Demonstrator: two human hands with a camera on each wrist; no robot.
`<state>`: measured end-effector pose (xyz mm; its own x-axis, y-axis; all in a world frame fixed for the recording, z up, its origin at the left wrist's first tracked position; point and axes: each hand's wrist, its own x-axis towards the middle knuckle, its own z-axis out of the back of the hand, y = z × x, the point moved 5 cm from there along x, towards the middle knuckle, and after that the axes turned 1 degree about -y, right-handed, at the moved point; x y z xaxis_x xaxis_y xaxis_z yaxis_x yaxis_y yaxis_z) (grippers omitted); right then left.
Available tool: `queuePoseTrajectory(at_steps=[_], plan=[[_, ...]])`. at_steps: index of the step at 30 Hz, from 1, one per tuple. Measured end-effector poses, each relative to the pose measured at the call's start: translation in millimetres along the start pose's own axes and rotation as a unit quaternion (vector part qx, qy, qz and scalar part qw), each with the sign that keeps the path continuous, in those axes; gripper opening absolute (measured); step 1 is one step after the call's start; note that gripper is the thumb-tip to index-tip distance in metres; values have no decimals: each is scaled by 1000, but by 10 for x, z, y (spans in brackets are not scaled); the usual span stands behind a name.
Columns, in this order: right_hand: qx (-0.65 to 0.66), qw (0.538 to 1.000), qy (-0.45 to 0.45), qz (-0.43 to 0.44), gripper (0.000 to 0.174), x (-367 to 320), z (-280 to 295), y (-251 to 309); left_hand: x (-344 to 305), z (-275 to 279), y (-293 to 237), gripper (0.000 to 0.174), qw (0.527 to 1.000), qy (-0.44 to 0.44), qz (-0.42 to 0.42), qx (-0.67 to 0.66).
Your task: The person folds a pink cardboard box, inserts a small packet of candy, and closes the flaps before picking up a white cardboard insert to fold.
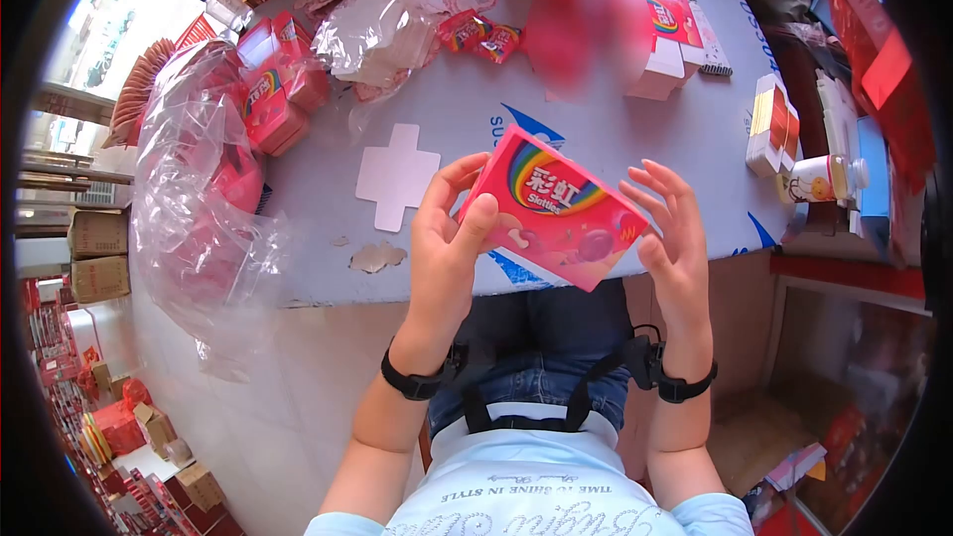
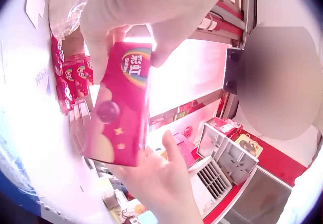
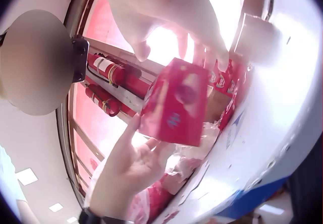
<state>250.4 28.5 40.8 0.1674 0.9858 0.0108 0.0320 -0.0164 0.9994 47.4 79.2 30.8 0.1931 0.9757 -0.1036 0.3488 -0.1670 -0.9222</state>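
A pink Skittles box (image 1: 556, 208) is held tilted above the near edge of the table, its rainbow logo facing up in the head view. My left hand (image 1: 449, 238) grips its left end, thumb on the front face and fingers behind. By the box's right end is my right hand (image 1: 675, 238), fingers apart and loosely bent; whether a fingertip touches the corner I cannot tell. The left wrist view shows a narrow side of the box (image 2: 121, 108). In the right wrist view the box (image 3: 176, 103) lies below the right hand's spread fingers.
A white cross-shaped card (image 1: 399, 177) lies on the table (image 1: 328, 228). Clear plastic wrap (image 1: 199, 189) and pink boxes (image 1: 273, 109) are at the left. Small red packets (image 1: 481, 37) and more boxes (image 1: 670, 25) stand at the back, a bottle (image 1: 824, 179) at the right.
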Motion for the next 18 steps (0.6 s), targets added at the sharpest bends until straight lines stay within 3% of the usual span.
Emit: queuePoseTrajectory(at_steps=[1, 5, 11, 13, 15, 17, 18], plan=[[-14, 1000, -3, 10, 81, -24, 15, 15, 2, -18, 15, 50, 998, -7, 39, -53], [-62, 998, 21, 17, 82, 10, -56, 158, 52, -168, 5, 48, 996, -49, 31, -68], [-208, 968, -1, 140, 52, 780, 77, 618, 563, -512, -433, 57, 1000, -2, -7, -29], [-182, 976, 6, 116, 49, 1199, 180, 622, 901, -635, -640, 55, 994, -9, -52, 96], [-135, 985, 9, 104, 47, 1651, 223, 597, 1559, -501, -543, 65, 930, -7, -194, 312], [-123, 985, 9, 120, 46, 2068, 242, 607, 2134, -422, -371, 67, 944, 12, -107, 312], [-155, 981, 11, 119, 45, 2278, 253, 568, 2325, -418, -346, 67, 943, 11, -114, 312]])
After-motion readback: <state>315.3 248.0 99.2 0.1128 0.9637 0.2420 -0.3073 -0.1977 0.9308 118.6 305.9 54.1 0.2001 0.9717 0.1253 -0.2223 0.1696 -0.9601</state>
